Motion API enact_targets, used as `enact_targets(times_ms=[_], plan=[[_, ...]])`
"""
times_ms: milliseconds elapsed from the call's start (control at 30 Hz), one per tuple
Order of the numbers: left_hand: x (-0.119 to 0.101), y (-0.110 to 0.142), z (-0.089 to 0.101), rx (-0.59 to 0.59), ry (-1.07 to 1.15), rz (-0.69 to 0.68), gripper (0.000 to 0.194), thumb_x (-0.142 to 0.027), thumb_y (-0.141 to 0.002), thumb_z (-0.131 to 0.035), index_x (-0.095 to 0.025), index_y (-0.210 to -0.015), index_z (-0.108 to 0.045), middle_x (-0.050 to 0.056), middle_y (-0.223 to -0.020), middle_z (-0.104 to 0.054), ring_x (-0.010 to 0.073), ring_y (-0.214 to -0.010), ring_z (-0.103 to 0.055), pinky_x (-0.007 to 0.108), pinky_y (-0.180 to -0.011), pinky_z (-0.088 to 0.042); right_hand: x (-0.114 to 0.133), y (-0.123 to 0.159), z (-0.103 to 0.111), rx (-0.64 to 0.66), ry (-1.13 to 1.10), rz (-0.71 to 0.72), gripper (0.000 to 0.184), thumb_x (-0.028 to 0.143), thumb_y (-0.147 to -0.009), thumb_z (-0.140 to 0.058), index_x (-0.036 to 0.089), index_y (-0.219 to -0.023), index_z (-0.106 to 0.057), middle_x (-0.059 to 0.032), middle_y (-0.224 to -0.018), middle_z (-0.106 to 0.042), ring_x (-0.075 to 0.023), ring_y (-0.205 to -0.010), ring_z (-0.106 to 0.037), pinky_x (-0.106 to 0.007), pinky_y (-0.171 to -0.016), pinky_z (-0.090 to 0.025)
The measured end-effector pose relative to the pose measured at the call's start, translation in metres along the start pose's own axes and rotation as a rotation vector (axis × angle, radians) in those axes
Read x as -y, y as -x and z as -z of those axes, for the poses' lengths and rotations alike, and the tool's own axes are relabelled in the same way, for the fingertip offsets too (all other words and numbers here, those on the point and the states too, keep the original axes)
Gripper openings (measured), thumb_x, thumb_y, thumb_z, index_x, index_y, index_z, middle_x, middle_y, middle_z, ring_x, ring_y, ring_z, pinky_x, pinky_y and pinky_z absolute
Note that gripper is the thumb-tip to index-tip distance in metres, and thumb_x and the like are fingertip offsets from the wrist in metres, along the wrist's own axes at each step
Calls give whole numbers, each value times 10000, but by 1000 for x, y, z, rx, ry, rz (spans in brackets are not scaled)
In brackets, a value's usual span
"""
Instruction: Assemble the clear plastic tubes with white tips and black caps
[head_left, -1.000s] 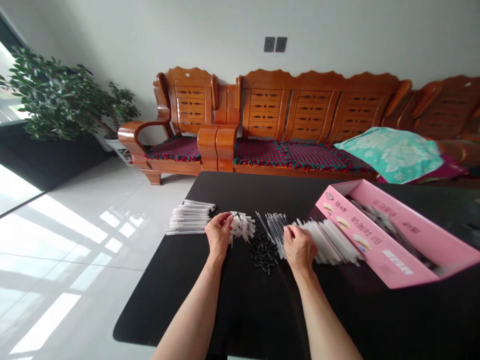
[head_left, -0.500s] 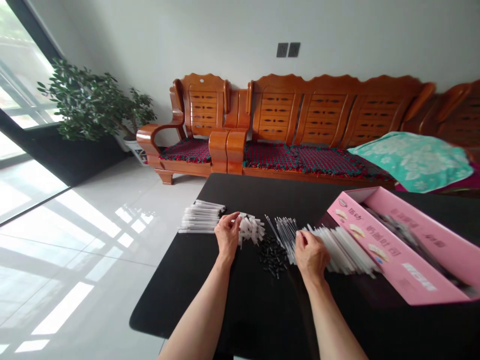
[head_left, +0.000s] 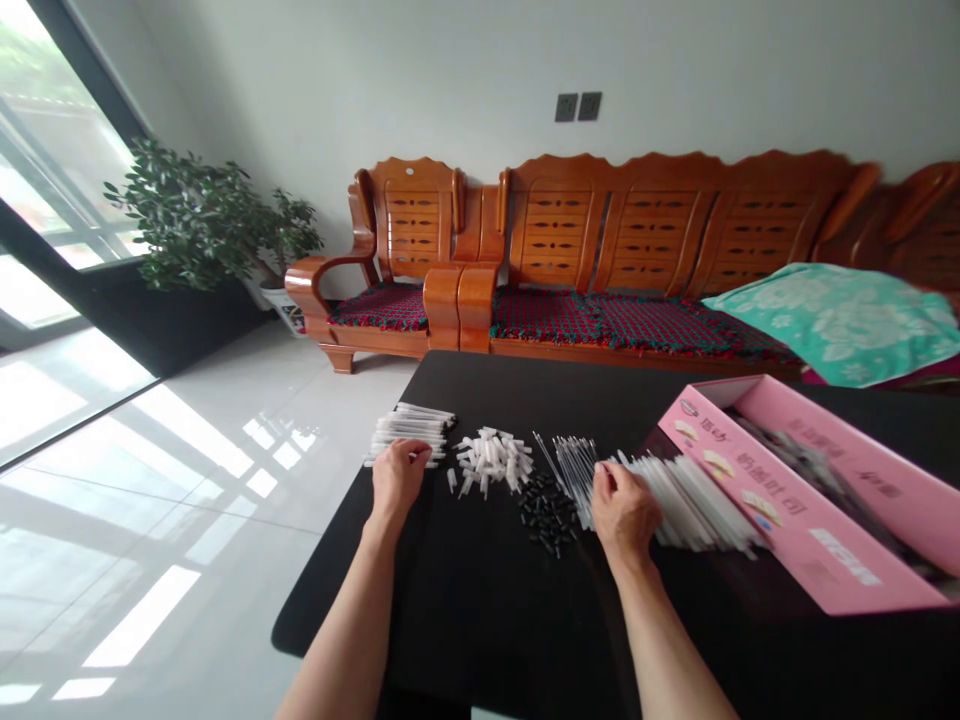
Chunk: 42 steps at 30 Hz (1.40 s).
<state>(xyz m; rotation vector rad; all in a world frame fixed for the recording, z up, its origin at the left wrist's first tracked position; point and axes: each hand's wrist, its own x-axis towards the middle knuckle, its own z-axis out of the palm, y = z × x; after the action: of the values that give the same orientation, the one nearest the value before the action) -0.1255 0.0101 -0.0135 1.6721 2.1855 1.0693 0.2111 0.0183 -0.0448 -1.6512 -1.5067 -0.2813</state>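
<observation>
Across the black worktop (head_left: 480,610), small parts lie in separate heaps from left to right. At the far left sits a neat row of white tubes (head_left: 411,432), laid side by side. The left hand (head_left: 399,480) rests at the near edge of that row, palm down and fingers together, its fingertips (head_left: 409,455) touching the tubes (whether it grips any of them, I cannot tell). Just right of it is a loose heap of short white plastic pieces (head_left: 493,462), with a few strays lying nearer the left hand. Beside that, toward the near side, lies a scatter of small black pieces (head_left: 547,515). Thin clear rods (head_left: 574,480) fan out just beyond them.

The right hand (head_left: 625,516) sits at the left end of a wide fan of long white tubes (head_left: 694,505), its fingers curled and narrowed against them, though I cannot tell whether they are pinching anything. To the right stands an open pink cardboard box (head_left: 795,500) with printed sides, holding something dark and blurred.

Farther off, past the worktop's far edge, a long wooden sofa (head_left: 645,235) with red woven seat pads stands against the wall, a green flowered cloth (head_left: 832,322) lying on its right end. A leafy potted plant (head_left: 202,225) stands at the far left, beside a bright window.
</observation>
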Motion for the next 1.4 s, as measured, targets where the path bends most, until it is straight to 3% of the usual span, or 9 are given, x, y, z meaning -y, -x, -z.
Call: enact_targets(times_ms=[300, 500, 667, 867, 1067, 1167, 1267, 1333, 1400], plan=[[14, 14, 6, 176, -234, -101, 170, -224, -837, -632, -265, -952, -751, 33, -946, -700, 210, -839, -656, 278, -726, -441, 3, -1, 2, 7, -7, -18, 437, 405, -961, -432, 134, -859, -759, -123, -719, -681, -212, -645, -554, -310, -631, -351], [9, 18, 13, 165, -248, -177, 107, -256, -869, -607, -253, -910, -706, 40, -1000, -695, 223, -870, -660, 273, -721, -433, 6, -1, 3, -1, -76, 10, 430, 415, -969, -443, 129, -866, -748, -130, -739, -690, -220, -678, -586, -307, -654, -387], [-35, 19, 6, 155, -21, -329, 149, -309, -941, -544, -260, -949, -684, 27, -946, -713, 201, -809, -658, 278, -742, -431, 17, 0, 6, 132, -351, 43, 387, 419, -971, -470, 141, -886, -726, -107, -760, -716, -205, -674, -629, -287, -666, -443], [-100, 28, -39, 248, 262, -542, 159, -222, -938, -549, -244, -953, -706, 51, -938, -690, 188, -807, -654, 272, -746, -456, 35, 0, 17, 467, -624, 8, 369, 418, -994, -444, 169, -861, -682, -1, -571, -601, -152, -546, -579, -245, -574, -408], [-111, 40, -70, 274, 412, -608, 195, -193, -942, -537, -247, -999, -715, 57, -985, -692, 186, -866, -665, 278, -779, -508, 40, -1, 18, 594, -741, -56, 386, 430, -981, -478, 188, -707, -602, 28, -526, -532, -124, -505, -513, -230, -521, -364], [-107, 42, -73, 142, 510, -497, 165, -226, -913, -595, -236, -1026, -714, 62, -1078, -688, 160, -810, -667, 273, -753, -533, 38, -1, 13, 607, -811, -138, 357, 442, -961, -521, 183, -743, -632, 29, -510, -534, -122, -486, -498, -229, -498, -361], [-104, 42, -76, 44, 679, -171, 184, -363, -883, -653, -188, -892, -707, 33, -778, -681, 118, -534, -594, 232, -527, -493, 37, 0, 9, 585, -923, -228, 332, 450, -950, -543, 174, -807, -660, 27, -516, -548, -122, -480, -494, -229, -491, -378], [-102, 40, -80, 147, 871, 23, 316, -468, -859, -664, -159, -796, -686, 6, -604, -617, 105, -426, -533, 215, -425, -437, 37, 0, 9, 585, -972, -250, 323, 450, -946, -553, 173, -822, -666, 27, -526, -550, -121, -485, -495, -231, -495, -386], [-102, 39, -84, 294, 1090, 138, 387, -519, -813, -700, -132, -824, -694, 23, -633, -641, 118, -461, -579, 221, -440, -473, 39, 1, 9, 609, -990, -248, 315, 448, -942, -564, 174, -830, -672, 27, -533, -553, -120, -488, -497, -232, -499, -391]])
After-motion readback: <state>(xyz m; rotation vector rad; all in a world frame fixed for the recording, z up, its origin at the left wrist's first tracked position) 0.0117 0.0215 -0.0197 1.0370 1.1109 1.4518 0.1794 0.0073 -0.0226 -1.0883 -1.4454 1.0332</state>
